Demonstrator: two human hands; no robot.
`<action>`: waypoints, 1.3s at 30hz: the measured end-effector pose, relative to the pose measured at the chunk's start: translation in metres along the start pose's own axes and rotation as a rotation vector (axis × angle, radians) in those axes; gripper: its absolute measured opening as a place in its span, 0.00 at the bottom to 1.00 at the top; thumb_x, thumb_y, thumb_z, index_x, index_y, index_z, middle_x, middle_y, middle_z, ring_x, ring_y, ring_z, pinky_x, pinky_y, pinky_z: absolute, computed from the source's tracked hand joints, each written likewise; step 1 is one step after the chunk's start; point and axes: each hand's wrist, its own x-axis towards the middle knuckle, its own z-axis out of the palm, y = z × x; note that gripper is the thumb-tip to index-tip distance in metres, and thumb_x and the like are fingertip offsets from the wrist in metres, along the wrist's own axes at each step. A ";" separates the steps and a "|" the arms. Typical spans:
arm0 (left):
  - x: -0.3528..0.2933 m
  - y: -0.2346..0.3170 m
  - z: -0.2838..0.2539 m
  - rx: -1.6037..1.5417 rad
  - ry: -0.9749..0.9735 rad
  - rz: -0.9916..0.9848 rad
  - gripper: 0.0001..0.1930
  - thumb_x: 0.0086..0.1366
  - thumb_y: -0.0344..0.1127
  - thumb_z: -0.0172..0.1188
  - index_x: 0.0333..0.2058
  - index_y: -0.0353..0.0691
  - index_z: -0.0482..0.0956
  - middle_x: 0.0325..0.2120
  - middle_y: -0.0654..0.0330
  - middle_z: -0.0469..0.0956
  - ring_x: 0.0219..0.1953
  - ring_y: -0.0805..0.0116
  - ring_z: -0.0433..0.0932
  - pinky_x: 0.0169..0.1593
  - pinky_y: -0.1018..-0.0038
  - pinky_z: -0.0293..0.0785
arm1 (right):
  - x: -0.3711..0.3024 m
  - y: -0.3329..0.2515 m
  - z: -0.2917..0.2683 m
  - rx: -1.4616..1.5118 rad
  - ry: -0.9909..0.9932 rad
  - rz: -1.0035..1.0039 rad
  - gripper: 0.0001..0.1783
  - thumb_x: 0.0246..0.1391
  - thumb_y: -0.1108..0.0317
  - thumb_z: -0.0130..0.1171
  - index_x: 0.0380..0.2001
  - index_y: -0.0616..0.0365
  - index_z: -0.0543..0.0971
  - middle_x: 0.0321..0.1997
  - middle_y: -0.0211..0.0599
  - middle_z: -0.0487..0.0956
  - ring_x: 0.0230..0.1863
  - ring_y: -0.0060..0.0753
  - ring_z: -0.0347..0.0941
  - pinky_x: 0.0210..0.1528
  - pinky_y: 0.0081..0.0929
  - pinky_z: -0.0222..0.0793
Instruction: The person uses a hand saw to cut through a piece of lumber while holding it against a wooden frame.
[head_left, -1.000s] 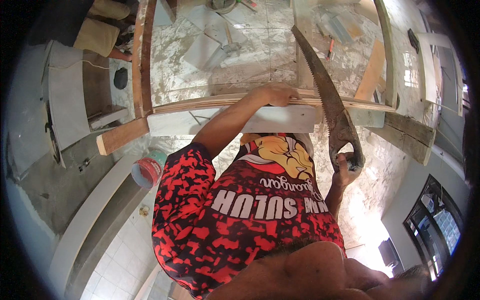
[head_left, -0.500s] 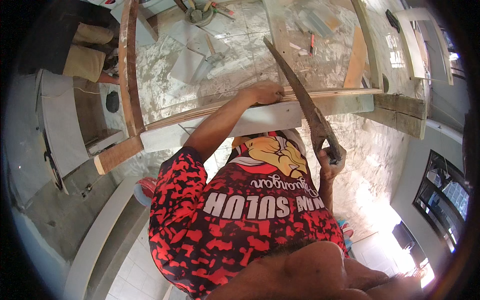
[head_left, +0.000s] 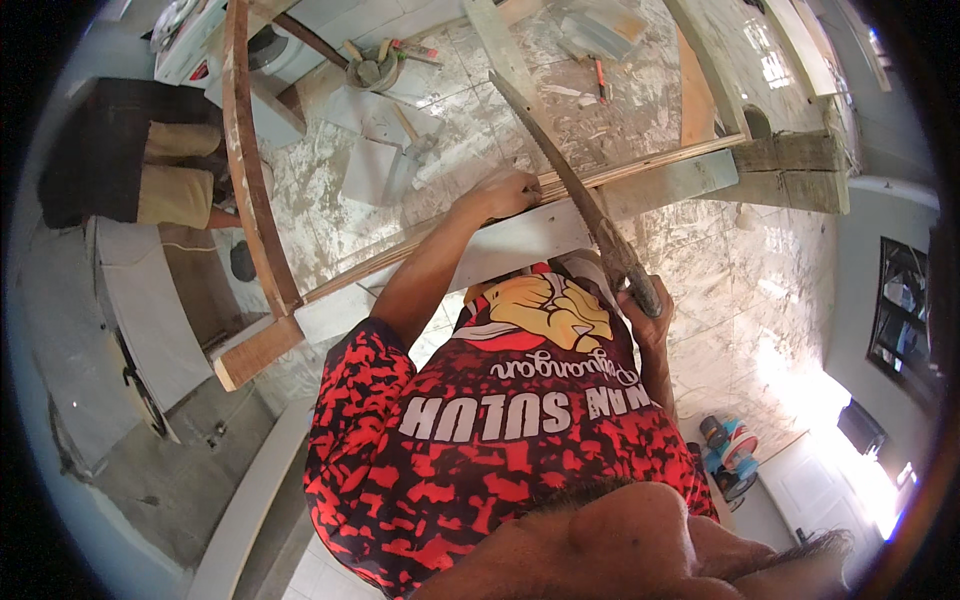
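My right hand [head_left: 650, 302] is closed round the handle of a handsaw [head_left: 572, 178], whose toothed blade points away and to the left. The blade crosses a stack of thin wooden strips [head_left: 385, 250]; whether its teeth have cut in, I cannot tell. Left of the blade, my left hand [head_left: 507, 194] is closed on the strips, its fingers curled at their edge. The strips lie along a pale board [head_left: 520, 240] that spans the frame in front of my body.
Upright timbers [head_left: 250, 150] rise at the left, and a thick beam [head_left: 785, 170] juts out at the right. On the dusty tiled floor are a bucket of tools [head_left: 372, 70], a trowel [head_left: 405, 125] and a red-handled tool [head_left: 600, 80]. Another person [head_left: 130, 160] is at the far left.
The whole view has turned and shifted a little, so more shows at the left. Both hands keep their holds, and the saw still lies across the strips at a similar angle.
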 end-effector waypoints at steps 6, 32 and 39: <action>0.002 -0.007 0.007 0.051 0.061 0.046 0.14 0.58 0.41 0.54 0.40 0.42 0.77 0.36 0.47 0.77 0.40 0.50 0.75 0.44 0.62 0.70 | -0.011 0.009 -0.005 0.214 0.120 -0.017 0.13 0.40 0.66 0.63 0.29 0.62 0.75 0.23 0.38 0.76 0.24 0.27 0.70 0.29 0.26 0.67; 0.006 0.002 0.012 -0.057 0.067 0.033 0.14 0.60 0.39 0.55 0.41 0.37 0.76 0.34 0.51 0.78 0.38 0.60 0.76 0.43 0.70 0.70 | -0.037 0.014 -0.012 0.016 0.067 -0.180 0.12 0.41 0.69 0.61 0.31 0.63 0.75 0.24 0.41 0.77 0.24 0.31 0.73 0.29 0.27 0.68; 0.008 0.004 0.014 -0.053 0.054 -0.014 0.15 0.61 0.38 0.54 0.44 0.37 0.77 0.37 0.55 0.80 0.38 0.65 0.76 0.43 0.72 0.70 | -0.043 0.011 -0.007 0.107 0.100 -0.106 0.13 0.40 0.67 0.61 0.30 0.64 0.75 0.23 0.41 0.75 0.23 0.32 0.71 0.28 0.28 0.65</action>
